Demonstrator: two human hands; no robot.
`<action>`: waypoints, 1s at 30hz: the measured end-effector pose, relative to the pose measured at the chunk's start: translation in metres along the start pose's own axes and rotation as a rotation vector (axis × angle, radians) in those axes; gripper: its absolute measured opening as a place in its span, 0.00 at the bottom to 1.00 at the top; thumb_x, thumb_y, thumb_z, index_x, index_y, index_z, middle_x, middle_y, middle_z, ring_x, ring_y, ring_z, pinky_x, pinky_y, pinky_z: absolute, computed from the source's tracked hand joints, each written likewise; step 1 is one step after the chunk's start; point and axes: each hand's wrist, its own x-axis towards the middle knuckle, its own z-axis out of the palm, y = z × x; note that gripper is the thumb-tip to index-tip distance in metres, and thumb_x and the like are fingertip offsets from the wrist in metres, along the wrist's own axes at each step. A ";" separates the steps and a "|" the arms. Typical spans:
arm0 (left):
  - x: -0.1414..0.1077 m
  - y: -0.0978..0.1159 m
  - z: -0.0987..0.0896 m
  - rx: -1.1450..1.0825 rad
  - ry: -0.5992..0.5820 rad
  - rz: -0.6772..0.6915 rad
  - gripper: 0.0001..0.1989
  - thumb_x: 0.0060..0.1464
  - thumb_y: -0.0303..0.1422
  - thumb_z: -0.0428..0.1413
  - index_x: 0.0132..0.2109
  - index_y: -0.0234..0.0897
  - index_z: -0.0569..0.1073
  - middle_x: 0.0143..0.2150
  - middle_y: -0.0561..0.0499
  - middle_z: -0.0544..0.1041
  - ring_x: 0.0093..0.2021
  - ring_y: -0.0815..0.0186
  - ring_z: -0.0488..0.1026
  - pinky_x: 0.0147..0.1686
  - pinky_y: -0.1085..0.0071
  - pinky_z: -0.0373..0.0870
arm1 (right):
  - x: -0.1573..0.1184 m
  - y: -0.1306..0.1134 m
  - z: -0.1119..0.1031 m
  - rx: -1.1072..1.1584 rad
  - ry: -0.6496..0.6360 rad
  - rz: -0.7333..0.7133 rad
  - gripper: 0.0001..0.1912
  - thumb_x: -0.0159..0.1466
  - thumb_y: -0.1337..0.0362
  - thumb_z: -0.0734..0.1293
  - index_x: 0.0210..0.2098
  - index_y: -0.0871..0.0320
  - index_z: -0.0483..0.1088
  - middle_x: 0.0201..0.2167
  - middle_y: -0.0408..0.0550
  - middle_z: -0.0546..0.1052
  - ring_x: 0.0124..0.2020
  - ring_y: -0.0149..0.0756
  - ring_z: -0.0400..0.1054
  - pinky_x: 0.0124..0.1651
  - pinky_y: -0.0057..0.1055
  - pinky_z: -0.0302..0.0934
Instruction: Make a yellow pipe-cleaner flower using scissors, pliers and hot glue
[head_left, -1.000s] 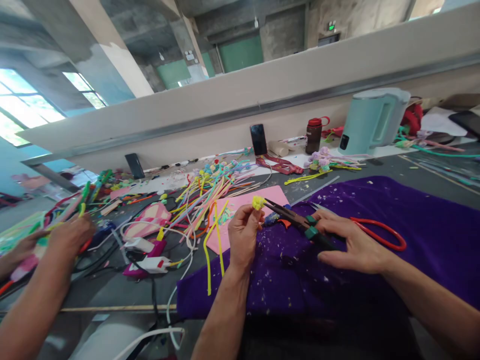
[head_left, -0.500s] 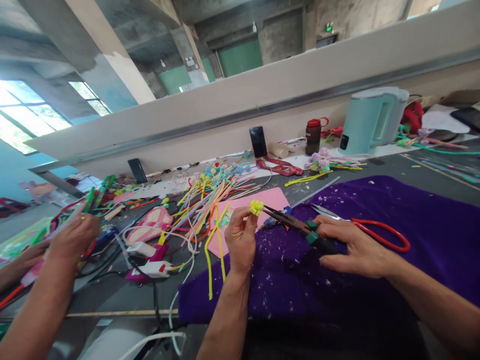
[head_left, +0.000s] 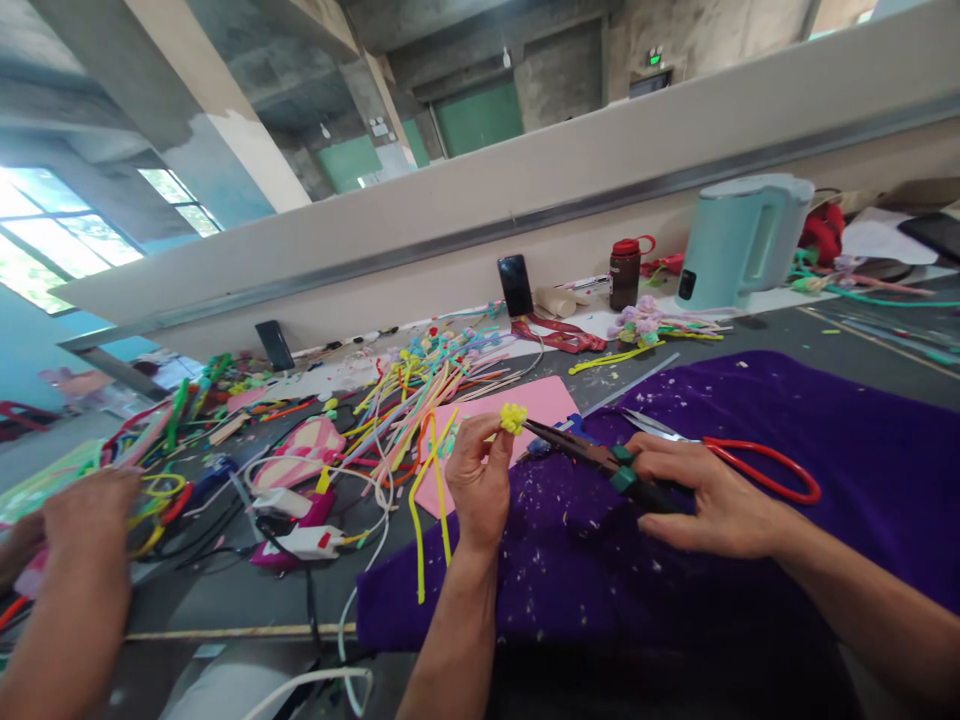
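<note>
The left hand (head_left: 480, 485) pinches a small yellow chenille flower (head_left: 514, 418) between thumb and fingertips, holding it up above the purple cloth (head_left: 862, 430), while the right hand (head_left: 712, 495) is wrapped around the dark handles of the needle-nose pliers (head_left: 592, 452). The pliers' tips point at the flower's right edge and look close together; whether they grip a strand or merely touch it is too small to tell. The step in hand appears to be fine work with the tips on that edge of the flower. From here, the next move seems to call for a steady pinch on the left and small, controlled pressure on the right, so that the soft loops are not crushed. Just beyond the right hand, scissors (head_left: 652, 425) with red handles lie on the cloth. A pink sheet (head_left: 551, 398) lies behind the left hand, and two bent yellow pipe cleaners (head_left: 418, 540) hang down beside that hand's wrist. Farther left, a large heap of coloured pipe cleaners (head_left: 420, 385) spreads over the dark surface (head_left: 225, 605), with a white charger (head_left: 311, 541) nearer the front edge. A propped phone (head_left: 515, 286), a brown bottle (head_left: 624, 285) and a pale green kettle (head_left: 724, 245) stand along the back. At far left, a co-worker's hands (head_left: 90, 510) are beside more coloured strands.
</note>
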 end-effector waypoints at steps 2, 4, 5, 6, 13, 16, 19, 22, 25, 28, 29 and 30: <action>0.000 0.000 0.001 0.014 0.015 0.010 0.05 0.49 0.32 0.57 0.36 0.42 0.75 0.35 0.51 0.73 0.37 0.66 0.68 0.31 0.73 0.66 | 0.000 0.000 0.000 -0.008 0.006 0.004 0.07 0.52 0.67 0.67 0.28 0.57 0.62 0.34 0.44 0.64 0.32 0.32 0.60 0.35 0.30 0.57; 0.000 0.000 0.001 0.031 0.030 0.029 0.05 0.49 0.32 0.57 0.36 0.42 0.75 0.35 0.50 0.73 0.37 0.66 0.69 0.30 0.73 0.66 | 0.000 -0.001 0.000 -0.012 0.006 0.011 0.07 0.52 0.68 0.66 0.28 0.57 0.62 0.34 0.44 0.65 0.32 0.32 0.60 0.36 0.30 0.57; 0.000 -0.001 0.000 0.040 0.037 0.038 0.05 0.49 0.31 0.57 0.36 0.43 0.75 0.36 0.50 0.73 0.37 0.66 0.69 0.30 0.73 0.66 | 0.000 -0.001 0.000 -0.013 0.006 0.015 0.06 0.52 0.68 0.66 0.28 0.57 0.62 0.34 0.44 0.65 0.32 0.32 0.61 0.36 0.30 0.57; 0.000 -0.001 0.000 0.048 0.044 0.047 0.05 0.48 0.31 0.57 0.36 0.43 0.76 0.36 0.50 0.73 0.37 0.65 0.69 0.30 0.73 0.66 | 0.000 -0.001 0.000 -0.012 0.006 0.017 0.06 0.52 0.68 0.66 0.27 0.57 0.62 0.34 0.44 0.65 0.32 0.32 0.61 0.35 0.30 0.57; 0.002 -0.005 -0.004 0.132 0.018 0.115 0.05 0.48 0.31 0.57 0.35 0.42 0.76 0.35 0.50 0.73 0.38 0.65 0.69 0.33 0.72 0.66 | 0.000 0.001 0.001 -0.005 0.006 0.004 0.07 0.52 0.67 0.67 0.28 0.57 0.63 0.33 0.43 0.65 0.32 0.32 0.60 0.35 0.29 0.56; 0.002 -0.006 -0.004 0.128 0.016 0.119 0.06 0.49 0.30 0.57 0.36 0.42 0.75 0.36 0.50 0.73 0.38 0.65 0.69 0.32 0.73 0.66 | 0.000 0.002 0.002 -0.011 0.004 0.002 0.07 0.52 0.68 0.67 0.27 0.57 0.61 0.32 0.43 0.65 0.31 0.32 0.60 0.34 0.29 0.56; 0.002 -0.005 -0.004 0.120 0.006 0.099 0.06 0.49 0.30 0.57 0.36 0.42 0.75 0.36 0.50 0.73 0.38 0.65 0.69 0.32 0.73 0.66 | 0.000 0.001 0.002 -0.020 0.008 0.003 0.07 0.52 0.69 0.66 0.26 0.58 0.61 0.30 0.43 0.65 0.30 0.31 0.60 0.33 0.29 0.55; 0.002 -0.003 -0.003 0.100 0.012 0.054 0.05 0.48 0.32 0.58 0.35 0.42 0.76 0.35 0.49 0.74 0.38 0.65 0.69 0.32 0.73 0.66 | 0.000 0.001 0.001 -0.019 0.011 0.000 0.07 0.52 0.69 0.66 0.25 0.58 0.61 0.30 0.43 0.65 0.30 0.32 0.60 0.32 0.29 0.55; 0.002 -0.002 -0.003 0.081 0.009 0.021 0.04 0.48 0.33 0.58 0.34 0.41 0.75 0.36 0.49 0.74 0.38 0.64 0.69 0.31 0.73 0.66 | 0.000 0.001 0.001 -0.021 0.008 -0.006 0.07 0.52 0.68 0.66 0.25 0.58 0.61 0.30 0.43 0.65 0.30 0.32 0.61 0.32 0.29 0.56; 0.002 -0.002 -0.003 0.065 -0.009 0.009 0.05 0.49 0.33 0.57 0.35 0.42 0.75 0.36 0.50 0.73 0.38 0.65 0.69 0.31 0.73 0.66 | 0.000 0.001 0.001 -0.025 0.010 -0.011 0.08 0.51 0.69 0.67 0.26 0.58 0.60 0.32 0.43 0.65 0.31 0.32 0.61 0.33 0.29 0.56; 0.002 -0.002 -0.003 0.064 -0.015 0.007 0.05 0.49 0.33 0.57 0.35 0.42 0.75 0.36 0.50 0.73 0.38 0.65 0.69 0.31 0.73 0.66 | 0.000 0.001 0.001 -0.028 0.014 -0.012 0.08 0.51 0.69 0.67 0.27 0.58 0.60 0.33 0.43 0.65 0.31 0.32 0.61 0.34 0.29 0.56; 0.002 -0.003 -0.003 0.063 -0.020 0.006 0.05 0.49 0.33 0.57 0.35 0.42 0.75 0.36 0.50 0.73 0.38 0.65 0.69 0.31 0.73 0.65 | 0.000 0.001 0.001 -0.030 0.015 -0.013 0.09 0.51 0.69 0.67 0.27 0.58 0.60 0.33 0.43 0.65 0.32 0.32 0.61 0.34 0.29 0.56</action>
